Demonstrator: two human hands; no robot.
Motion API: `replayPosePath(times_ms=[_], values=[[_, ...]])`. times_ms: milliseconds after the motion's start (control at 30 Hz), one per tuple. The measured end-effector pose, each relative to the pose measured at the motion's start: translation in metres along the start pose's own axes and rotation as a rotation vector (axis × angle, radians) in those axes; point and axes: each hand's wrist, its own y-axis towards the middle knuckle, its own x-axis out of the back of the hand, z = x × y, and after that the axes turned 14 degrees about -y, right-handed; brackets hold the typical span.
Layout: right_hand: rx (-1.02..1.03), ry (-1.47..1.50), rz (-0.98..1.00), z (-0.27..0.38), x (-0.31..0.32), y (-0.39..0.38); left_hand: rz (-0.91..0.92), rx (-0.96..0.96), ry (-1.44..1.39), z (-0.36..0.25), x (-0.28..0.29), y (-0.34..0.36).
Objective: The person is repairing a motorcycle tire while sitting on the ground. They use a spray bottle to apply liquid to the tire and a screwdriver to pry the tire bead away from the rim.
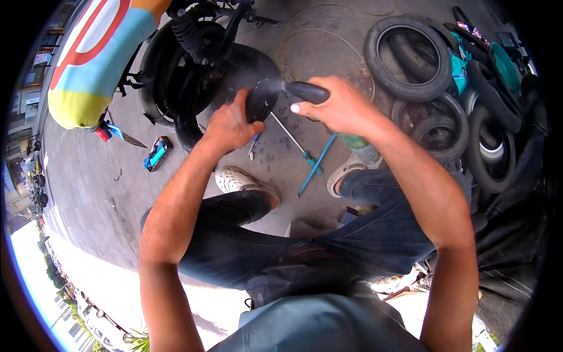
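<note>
My left hand (233, 123) grips the black curved part (261, 100) of a motorcycle's rear wheel assembly (164, 70), thumb against its side. My right hand (337, 105) is closed on a spray bottle (363, 149) with a black head (306, 91) and greenish body, its nozzle near that curved part, with pale mist between them. Below my hands lie a long screwdriver with a teal handle (311, 159), a blue rod (316, 165) and a smaller tool (254, 144) on the concrete floor (99, 188).
Several loose tyres (404, 82) are piled at right beside a teal tub (504, 64). A blue-and-black tool (156, 154) lies at left, under a colourful padded object (88, 70). A thin hose (281, 41) curves across the floor behind. My feet (240, 182) are just below the work.
</note>
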Motion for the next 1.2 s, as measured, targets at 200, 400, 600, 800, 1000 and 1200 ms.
replayPosePath(times_ms=[200,400,600,800,1000,1200], values=[[0.154,0.11,-0.028,-0.033,-0.006,0.042,0.044,0.066,0.032,-0.011,-0.005,0.012],[0.111,-0.003,-0.063,-0.038,-0.011,0.106,0.034,0.046,0.034,-0.005,-0.012,0.014],[0.182,-0.159,-0.198,-0.015,-0.02,0.183,0.02,0.048,0.04,0.003,-0.021,0.01],[0.179,-0.123,-0.138,-0.011,-0.027,0.23,0.004,0.049,0.057,0.004,-0.03,0.011],[0.058,0.146,-0.028,-0.077,-0.036,0.218,0.017,0.04,0.025,0.002,-0.03,0.013],[-0.002,0.494,0.002,-0.107,-0.022,0.126,-0.069,0.026,-0.004,-0.017,0.016,0.031]])
